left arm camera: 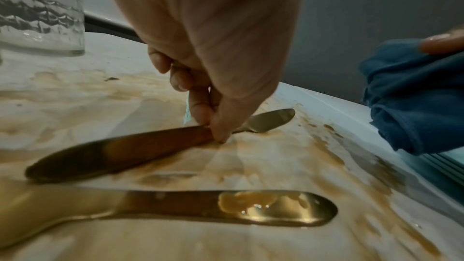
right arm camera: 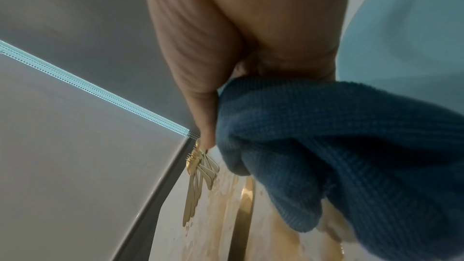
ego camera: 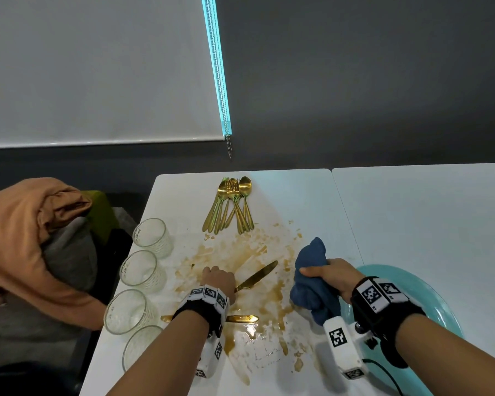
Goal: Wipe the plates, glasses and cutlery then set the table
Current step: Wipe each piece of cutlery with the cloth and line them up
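Note:
My left hand (ego camera: 216, 277) pinches a gold knife (ego camera: 257, 276) that lies on the stained white table (ego camera: 303, 195); thumb and fingertips (left arm camera: 200, 114) close on the knife (left arm camera: 120, 152) where handle meets blade. A second gold knife (left arm camera: 226, 209), smeared with brown liquid, lies nearer me, partly under my left wrist (ego camera: 242, 318). My right hand (ego camera: 330, 274) grips a bunched blue cloth (ego camera: 312, 284) just right of the spill, above the table. The cloth (right arm camera: 326, 146) fills the right wrist view. Several clear glasses (ego camera: 139, 270) stand along the left edge.
A pile of gold spoons and forks (ego camera: 232, 207) lies at the table's far side. A teal plate (ego camera: 435, 298) sits under my right forearm. Brown spill (ego camera: 272, 298) covers the table's middle. An orange garment (ego camera: 26, 224) lies over a seat at left. Another white table (ego camera: 426, 210) adjoins at right.

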Available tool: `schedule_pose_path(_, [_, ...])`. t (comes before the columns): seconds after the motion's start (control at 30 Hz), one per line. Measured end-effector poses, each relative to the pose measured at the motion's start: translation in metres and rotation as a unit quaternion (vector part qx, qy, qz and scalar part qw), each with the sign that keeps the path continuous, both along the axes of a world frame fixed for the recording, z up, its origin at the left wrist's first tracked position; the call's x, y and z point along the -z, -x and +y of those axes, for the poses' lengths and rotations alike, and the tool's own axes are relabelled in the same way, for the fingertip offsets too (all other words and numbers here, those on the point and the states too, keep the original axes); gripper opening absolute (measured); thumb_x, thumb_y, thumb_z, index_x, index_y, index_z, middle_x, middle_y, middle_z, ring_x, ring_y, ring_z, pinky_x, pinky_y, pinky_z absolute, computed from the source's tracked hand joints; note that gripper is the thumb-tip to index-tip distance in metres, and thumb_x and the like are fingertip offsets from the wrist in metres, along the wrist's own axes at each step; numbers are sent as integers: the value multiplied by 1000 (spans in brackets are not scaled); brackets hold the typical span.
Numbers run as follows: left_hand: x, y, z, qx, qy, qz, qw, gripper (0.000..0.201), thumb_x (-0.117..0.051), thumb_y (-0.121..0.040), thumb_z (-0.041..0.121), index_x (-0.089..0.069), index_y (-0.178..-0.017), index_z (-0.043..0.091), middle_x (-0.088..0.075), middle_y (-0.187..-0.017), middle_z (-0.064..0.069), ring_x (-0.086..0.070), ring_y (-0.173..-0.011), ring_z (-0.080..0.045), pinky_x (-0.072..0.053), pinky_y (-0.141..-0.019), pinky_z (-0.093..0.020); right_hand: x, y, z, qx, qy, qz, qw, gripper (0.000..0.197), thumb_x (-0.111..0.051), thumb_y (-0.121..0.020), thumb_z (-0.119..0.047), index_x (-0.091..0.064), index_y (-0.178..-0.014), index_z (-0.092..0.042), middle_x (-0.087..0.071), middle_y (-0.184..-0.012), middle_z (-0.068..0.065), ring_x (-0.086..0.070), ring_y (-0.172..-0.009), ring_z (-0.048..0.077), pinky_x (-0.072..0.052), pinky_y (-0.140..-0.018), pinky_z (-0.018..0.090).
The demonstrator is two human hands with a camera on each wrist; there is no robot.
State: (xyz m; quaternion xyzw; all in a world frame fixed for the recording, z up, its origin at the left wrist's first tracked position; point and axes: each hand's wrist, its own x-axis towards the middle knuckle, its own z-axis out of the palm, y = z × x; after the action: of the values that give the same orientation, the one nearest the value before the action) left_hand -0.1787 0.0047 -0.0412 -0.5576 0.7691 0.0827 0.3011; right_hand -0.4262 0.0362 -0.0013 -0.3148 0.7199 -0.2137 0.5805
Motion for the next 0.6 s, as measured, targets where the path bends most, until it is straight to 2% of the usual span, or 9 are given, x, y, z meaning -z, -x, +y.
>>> schedule_pose_path(0.13, [-2, 1, 3, -16, 4, -1, 1000, 28, -39, -95, 28, -58, -113, 16, -62, -114, -5, -44, -115, -26, -31, -96, -38, 2, 2, 3, 40, 7, 0, 999, 44, -67, -85, -31, -61, -112, 2, -65, -110, 18, -60, -104, 31, -47, -97, 43])
schedule_pose_path(0.27, [-20, 10, 2, -74, 35, 93, 992, 26, -38, -98, 28, -53, -117, 16, -60, -114, -5, -48, -112, -25, -31, -99, -36, -6, 0, 7, 98, 21, -82, 992, 42, -54, -94, -32, -56, -116, 4, -63, -111, 21, -59, -104, 32, -48, -88, 40])
schedule_pose_path(0.33, [-37, 20, 2, -127, 46, 178, 975, 24, -41, -99, 32, -54, -115, 19, -60, -113, -5, -50, -110, -25, -31, -99, -34, -11, -3, 9, 118, 34, -128, 984, 41, -49, -96, -35, -56, -114, 1, -65, -105, 18, -61, -100, 29, -49, -81, 39])
schedule_pose_path(0.4, [-52, 32, 2, -182, 25, 270, 945, 20, -48, -96, 32, -57, -109, 21, -64, -110, -2, -55, -108, -23, -34, -100, -33, -13, -8, 10, 145, 51, -185, 971, 39, -44, -98, -36, -54, -115, -2, -64, -105, 16, -61, -98, 27, -50, -74, 37])
schedule_pose_path(0.47, [-63, 48, 5, -219, -17, 348, 911, 10, -53, -93, 28, -58, -99, 22, -67, -109, -2, -59, -105, -23, -42, -99, -34, -15, -17, 11, 164, 68, -233, 956, 39, -44, -98, -34, -54, -116, -1, -63, -110, 18, -60, -103, 29, -51, -76, 38])
schedule_pose_path(0.53, [-72, 64, 11, -215, -48, 394, 892, 4, -53, -93, 22, -54, -89, 22, -65, -109, -9, -60, -103, -28, -47, -94, -36, -18, -28, 12, 139, 82, -241, 957, 34, -49, -96, -28, -57, -115, -2, -65, -111, 18, -61, -104, 28, -51, -78, 37])
schedule_pose_path(0.6, [-76, 76, 18, -193, -63, 413, 888, 5, -50, -92, 17, -53, -89, 17, -63, -107, -15, -60, -100, -33, -50, -90, -38, -22, -38, 12, 133, 98, -219, 962, 23, -59, -90, -17, -62, -109, -4, -67, -106, 16, -64, -96, 26, -52, -75, 35])
